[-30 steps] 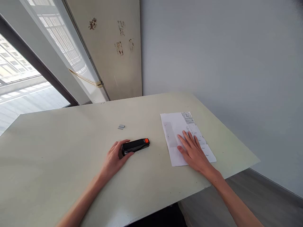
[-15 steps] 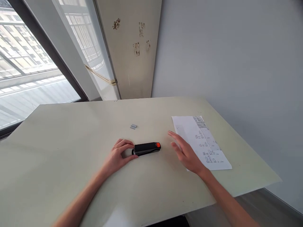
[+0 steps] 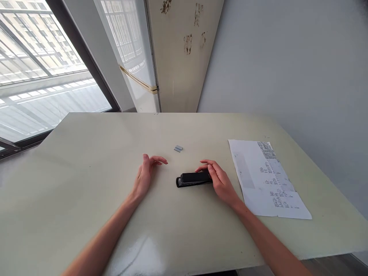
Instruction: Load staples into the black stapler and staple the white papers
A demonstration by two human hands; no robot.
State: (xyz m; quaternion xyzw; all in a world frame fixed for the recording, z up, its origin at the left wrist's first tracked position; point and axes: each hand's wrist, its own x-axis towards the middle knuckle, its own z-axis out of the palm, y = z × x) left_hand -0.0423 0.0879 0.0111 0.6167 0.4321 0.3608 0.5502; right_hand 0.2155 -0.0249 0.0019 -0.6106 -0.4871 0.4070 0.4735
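Observation:
A black stapler lies on the table in front of me. My right hand has its fingers around the stapler's right end, covering the orange part there. Left of the stapler, and apart from it, my left hand rests on its side with the thumb up and the fingers loosely curved, holding nothing. Beyond the stapler lie small grey strips of staples. A printed sheet of paper is spread out to the right of my right hand.
The pale table reaches to a cream refrigerator with worn patches at the back. A grey wall runs along the right. A window with railings outside is at the left.
My left hand has let go of the stapler's left end and drawn away from it. My right hand has moved to the stapler's right end and closed on it. The view has shifted.

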